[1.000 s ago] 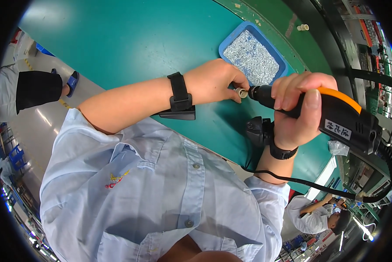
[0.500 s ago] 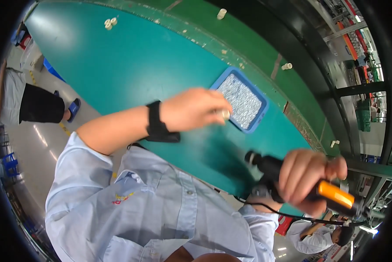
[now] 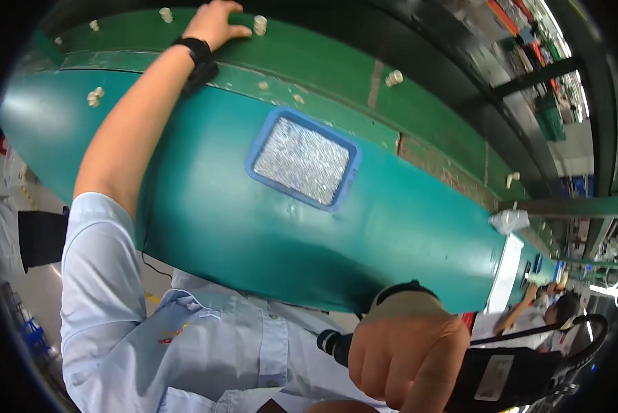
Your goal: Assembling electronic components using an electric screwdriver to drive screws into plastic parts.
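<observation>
My left hand [image 3: 216, 26] stretches to the far green ledge, its thumb and fingers apart with nothing visible between them. Just right of its fingertips stands a small ribbed cream-white cylindrical piece [image 3: 260, 25]. A black electric screwdriver [image 3: 495, 377] is gripped in my right hand [image 3: 409, 351] at the lower right, its thin bit pointing left, close to my shirt. Between the hands, on the teal tabletop [image 3: 205, 199], sits a blue tray [image 3: 259, 146] filled with small shiny metal pieces [image 3: 302, 160], too fine to tell apart.
More cream-white pieces [image 3: 393, 78] stand spaced along the green ledge [image 3: 336, 65]. A small cluster of them [image 3: 95, 96] lies on the table at left. A clear plastic bag [image 3: 509, 221] rests at the right end. Another person [image 3: 543, 310] is beyond, at right.
My left hand has moved from beside the tray, where it held a small cream piece, to the far ledge and opened. My right hand has brought the screwdriver lower, nearer my body. The view has shifted.
</observation>
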